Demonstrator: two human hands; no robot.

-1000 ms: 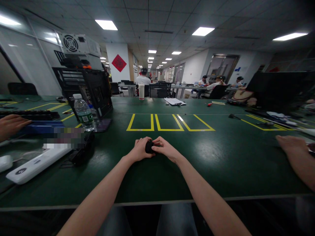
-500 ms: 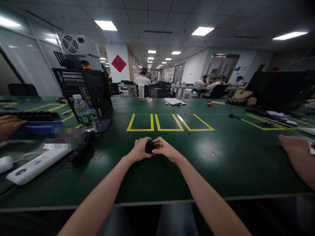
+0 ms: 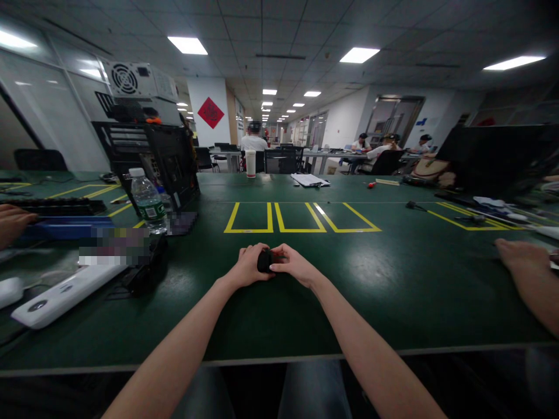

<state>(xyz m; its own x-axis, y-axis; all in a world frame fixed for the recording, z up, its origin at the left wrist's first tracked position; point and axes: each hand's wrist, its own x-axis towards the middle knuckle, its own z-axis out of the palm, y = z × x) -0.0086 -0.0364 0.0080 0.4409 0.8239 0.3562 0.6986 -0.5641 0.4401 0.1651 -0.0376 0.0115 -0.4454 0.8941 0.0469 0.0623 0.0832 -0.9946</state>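
Near the middle of the green table, both hands meet around a small black object (image 3: 264, 261), dark and blocky, whose kind I cannot make out. My left hand (image 3: 247, 265) wraps its fingers round the object's left side. My right hand (image 3: 293, 265) pinches at its right side, thumb and fingertips close together, with a little red showing between the fingers. Much of the object is covered by the fingers. Just beyond the hands, yellow tape outlines (image 3: 301, 230) mark the table top.
To the left are a water bottle (image 3: 148, 201), an open black computer case (image 3: 170, 160) and a white power strip (image 3: 65, 294). A white cup (image 3: 250, 163) and a clipboard (image 3: 311, 180) stand farther back. Other people's hands (image 3: 526, 279) (image 3: 13, 224) rest at both sides.
My hands stay in almost the same place around the black object. A little red now shows between the right fingers. The other person's hand at far left has shifted slightly left.
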